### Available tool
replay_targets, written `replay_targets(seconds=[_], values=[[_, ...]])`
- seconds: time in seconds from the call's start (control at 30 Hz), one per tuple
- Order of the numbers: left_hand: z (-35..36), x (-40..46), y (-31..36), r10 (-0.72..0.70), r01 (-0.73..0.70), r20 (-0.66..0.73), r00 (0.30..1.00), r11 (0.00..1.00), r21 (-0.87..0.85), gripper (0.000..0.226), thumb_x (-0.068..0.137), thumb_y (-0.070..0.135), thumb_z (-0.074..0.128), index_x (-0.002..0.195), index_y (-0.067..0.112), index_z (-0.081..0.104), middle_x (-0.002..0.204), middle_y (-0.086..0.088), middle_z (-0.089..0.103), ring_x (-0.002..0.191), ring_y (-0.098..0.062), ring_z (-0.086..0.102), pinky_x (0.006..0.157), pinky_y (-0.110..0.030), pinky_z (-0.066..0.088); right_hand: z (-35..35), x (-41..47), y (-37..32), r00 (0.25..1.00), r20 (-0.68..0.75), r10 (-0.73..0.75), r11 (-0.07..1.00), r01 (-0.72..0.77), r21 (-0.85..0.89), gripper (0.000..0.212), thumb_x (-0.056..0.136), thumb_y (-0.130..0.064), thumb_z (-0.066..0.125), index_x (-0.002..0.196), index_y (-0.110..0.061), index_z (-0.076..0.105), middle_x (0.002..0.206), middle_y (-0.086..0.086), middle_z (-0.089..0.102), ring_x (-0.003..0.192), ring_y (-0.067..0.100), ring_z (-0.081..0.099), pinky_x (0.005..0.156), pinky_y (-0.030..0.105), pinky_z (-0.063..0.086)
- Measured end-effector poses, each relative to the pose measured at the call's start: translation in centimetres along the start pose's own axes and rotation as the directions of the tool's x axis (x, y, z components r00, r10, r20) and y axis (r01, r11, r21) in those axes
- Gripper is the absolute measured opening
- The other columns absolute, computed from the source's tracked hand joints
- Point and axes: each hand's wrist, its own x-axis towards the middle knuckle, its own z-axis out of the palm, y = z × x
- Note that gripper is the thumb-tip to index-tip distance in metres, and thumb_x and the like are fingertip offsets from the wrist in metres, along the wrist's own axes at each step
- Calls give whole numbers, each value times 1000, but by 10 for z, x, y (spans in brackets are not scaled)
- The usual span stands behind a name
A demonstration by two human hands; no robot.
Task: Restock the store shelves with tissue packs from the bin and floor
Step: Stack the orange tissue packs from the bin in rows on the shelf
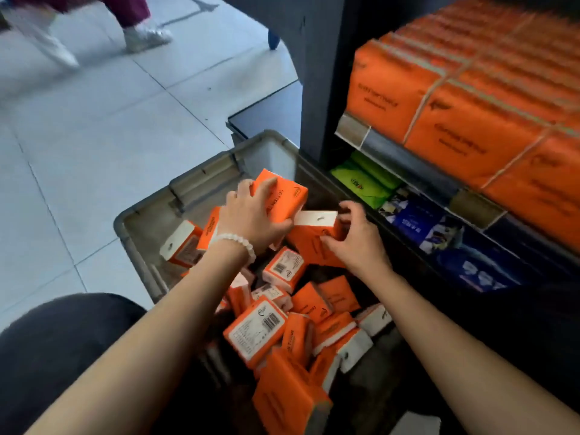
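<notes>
My left hand (pixel 251 219) grips one orange tissue pack (pixel 284 191) and my right hand (pixel 354 238) another (pixel 317 233) at the grey bin's (pixel 201 183) far end, shelf (pixel 405 164) to the right.

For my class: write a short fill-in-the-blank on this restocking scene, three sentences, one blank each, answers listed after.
1. The loose tissue packs lying in the grey bin are mostly ____ in colour.
2. The bead bracelet is on the ____ wrist.
3. The green packs sit on the shelf ____ the stacked orange packs.

Answers: orange; left; below
</notes>
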Motion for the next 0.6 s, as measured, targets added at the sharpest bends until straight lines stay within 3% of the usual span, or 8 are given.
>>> replay_targets(seconds=[0.17, 0.3, 0.47, 0.6], values=[[-64, -48, 52, 111, -125, -100, 989, 981, -151, 88, 64, 56, 64, 141, 28, 31, 128, -14, 35, 121, -34, 41, 102, -41, 38, -67, -52, -28, 976, -200, -89, 991, 106, 78, 48, 72, -21, 77, 114, -20, 55, 112, 1, 64, 106, 19, 59, 92, 33, 46], [-105, -67, 116, 261, -290, -198, 945, 946, -141, 93, 59, 68, 42, 144, 33, 27, 145, -13, 22, 132, -37, 29, 108, -46, 30, -133, -81, -50, 908, -354, -223, 963, 262, 65, 49, 74, -21, 76, 121, -19, 59, 118, 1, 63, 111, 18, 57, 98, 36, 45], [-145, -67, 212, 466, -505, -282, 839, 859, -84, 90, 63, 69, 35, 145, 34, 25, 154, -2, 17, 131, -34, 30, 107, -42, 24, -246, -113, -62, 807, -518, -284, 955, 284, -82, 50, 76, -20, 75, 124, -17, 60, 122, 2, 61, 114, 16, 55, 95, 16, 34], [-154, -55, 286, 540, -568, -256, 802, 822, -44, 89, 61, 70, 35, 144, 39, 26, 155, 4, 17, 120, -39, 37, 105, -43, 30, -329, -128, -54, 774, -545, -321, 944, 217, -247, 51, 76, -20, 76, 124, -14, 61, 116, 7, 63, 108, 21, 57, 89, 12, 31]])
